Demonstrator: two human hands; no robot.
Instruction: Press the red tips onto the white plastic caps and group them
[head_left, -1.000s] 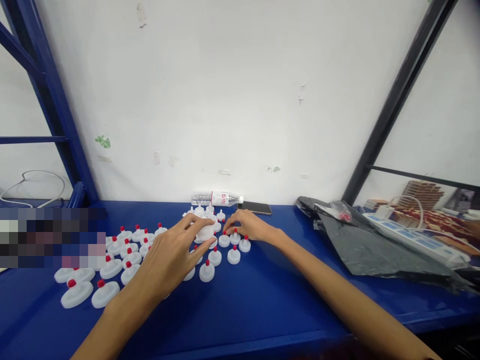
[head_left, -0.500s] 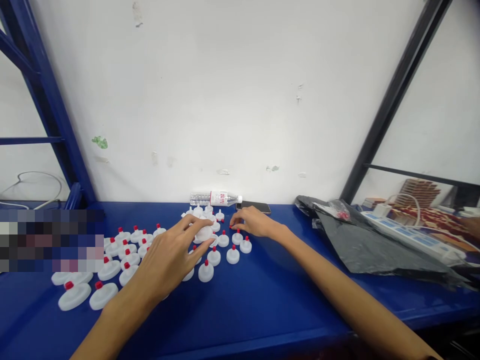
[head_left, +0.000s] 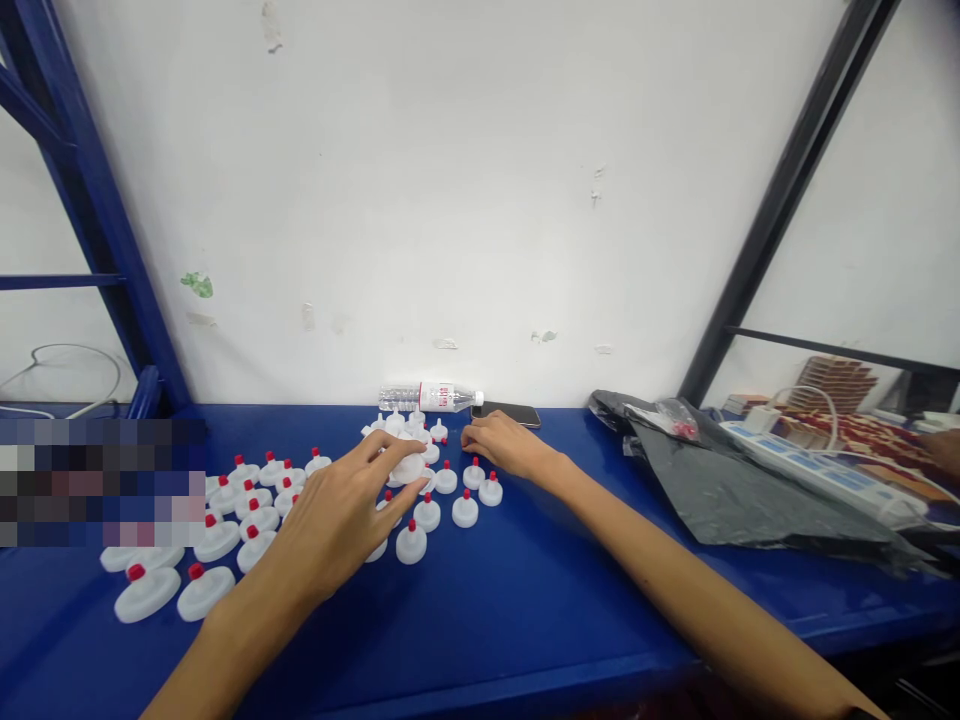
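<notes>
Bright, even light; the edges stretch, and seem slightly soft.

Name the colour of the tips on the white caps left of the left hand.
Red, showing best in the head view.

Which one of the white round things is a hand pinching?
The white disc between thumb and fingers of the left hand. It's the only one visibly gripped; nearby red-tipped ones stand on the blue table.

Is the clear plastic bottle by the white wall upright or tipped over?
Tipped over: the clear plastic bottle lies along the white wall, white cap pointing right.
</notes>
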